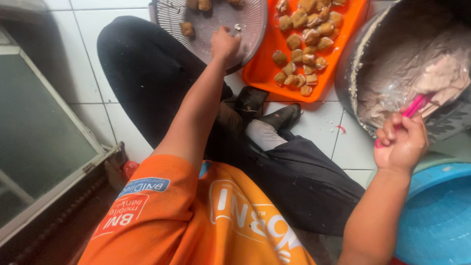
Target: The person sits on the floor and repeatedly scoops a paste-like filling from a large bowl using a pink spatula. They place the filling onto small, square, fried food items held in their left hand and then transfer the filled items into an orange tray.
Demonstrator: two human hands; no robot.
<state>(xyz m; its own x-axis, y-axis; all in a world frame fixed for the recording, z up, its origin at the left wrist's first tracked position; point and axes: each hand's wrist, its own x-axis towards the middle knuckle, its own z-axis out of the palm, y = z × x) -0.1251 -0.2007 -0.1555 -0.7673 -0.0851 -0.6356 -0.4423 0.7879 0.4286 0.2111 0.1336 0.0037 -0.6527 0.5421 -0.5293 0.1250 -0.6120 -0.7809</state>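
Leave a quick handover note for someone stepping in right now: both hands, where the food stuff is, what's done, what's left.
Left hand: closed, reaching onto the slotted grey tray, which holds few pieces.
Right hand: grips a pink utensil dipped in the pale paste inside the big metal bowl.
Orange tray: many brown fried pieces piled there.
Done or left: can't tell which pieces are finished; plenty of paste remains.

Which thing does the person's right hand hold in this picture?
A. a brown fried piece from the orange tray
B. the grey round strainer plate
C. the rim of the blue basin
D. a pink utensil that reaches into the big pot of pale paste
D: the right hand is closed around a pink utensil whose end goes into the pale paste in the big pot, while the left hand is at the grey strainer plate.
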